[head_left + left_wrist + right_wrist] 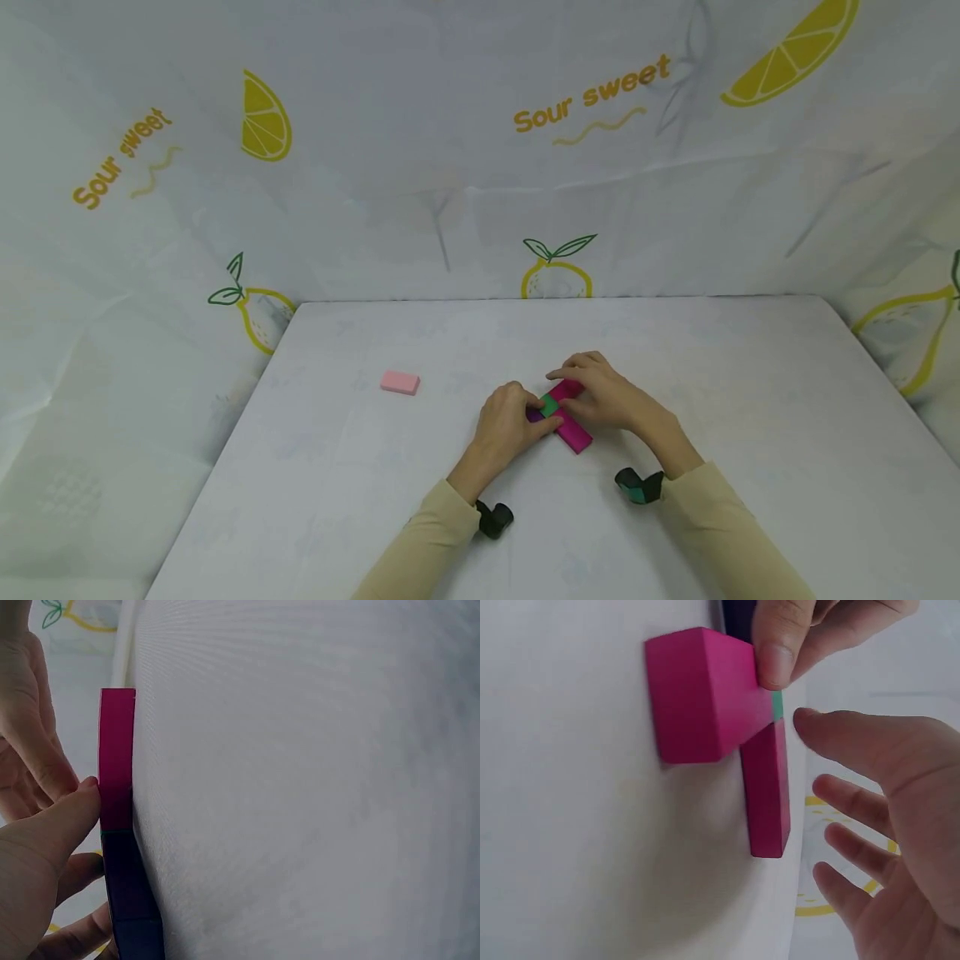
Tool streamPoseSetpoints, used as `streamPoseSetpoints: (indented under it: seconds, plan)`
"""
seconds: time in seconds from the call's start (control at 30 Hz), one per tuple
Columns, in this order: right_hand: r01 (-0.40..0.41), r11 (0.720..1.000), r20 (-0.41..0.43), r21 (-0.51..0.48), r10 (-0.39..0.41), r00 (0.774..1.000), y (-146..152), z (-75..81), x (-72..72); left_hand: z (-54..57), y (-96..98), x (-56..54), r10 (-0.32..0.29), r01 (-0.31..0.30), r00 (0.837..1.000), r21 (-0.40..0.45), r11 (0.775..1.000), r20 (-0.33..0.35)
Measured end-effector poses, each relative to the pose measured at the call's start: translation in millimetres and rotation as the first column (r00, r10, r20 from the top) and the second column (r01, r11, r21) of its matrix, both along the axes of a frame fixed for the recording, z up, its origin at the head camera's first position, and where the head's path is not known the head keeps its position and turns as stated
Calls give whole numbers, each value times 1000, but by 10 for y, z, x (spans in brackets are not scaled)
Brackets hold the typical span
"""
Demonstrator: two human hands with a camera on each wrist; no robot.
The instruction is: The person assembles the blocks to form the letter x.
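Flat coloured blocks meet at angles on the table in the head view. A green block [550,406] is at the middle, with a near magenta block [573,433] running toward lower right. Another magenta block [567,389] extends toward upper right, and a purple block [534,414] shows at the left. My left hand [504,421] holds the group: its thumb [75,814] presses the near magenta block, while its bent fingers reach over the purple one. My right hand [609,396] hovers around the upper magenta block; its fingers [855,806] are spread, the thumb apart from the blocks.
A pale pink block [400,382] lies alone to the left. Small dark wrist devices [495,519] hang near both cuffs. The white table [300,500] ends at the back against a lemon-printed sheet [375,167].
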State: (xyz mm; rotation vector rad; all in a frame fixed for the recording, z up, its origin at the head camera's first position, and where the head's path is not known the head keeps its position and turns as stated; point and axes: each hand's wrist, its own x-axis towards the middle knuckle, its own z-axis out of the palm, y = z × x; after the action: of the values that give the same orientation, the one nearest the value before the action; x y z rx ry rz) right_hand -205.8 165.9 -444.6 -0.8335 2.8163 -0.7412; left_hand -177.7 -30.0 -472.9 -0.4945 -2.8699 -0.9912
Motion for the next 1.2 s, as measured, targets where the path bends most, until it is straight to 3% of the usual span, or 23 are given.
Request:
streamPoseSetpoints:
  seconds: [0.47,1.2]
  plan:
    - [46,997,-77,-68,-51,996,48,-133,126,7,3,-1,17,-17,1000,-9,1000,5]
    - [-15,1000,-158,-10,13,987,6,-150,182,0,2,16,5,-5,1000,-10,1000,2]
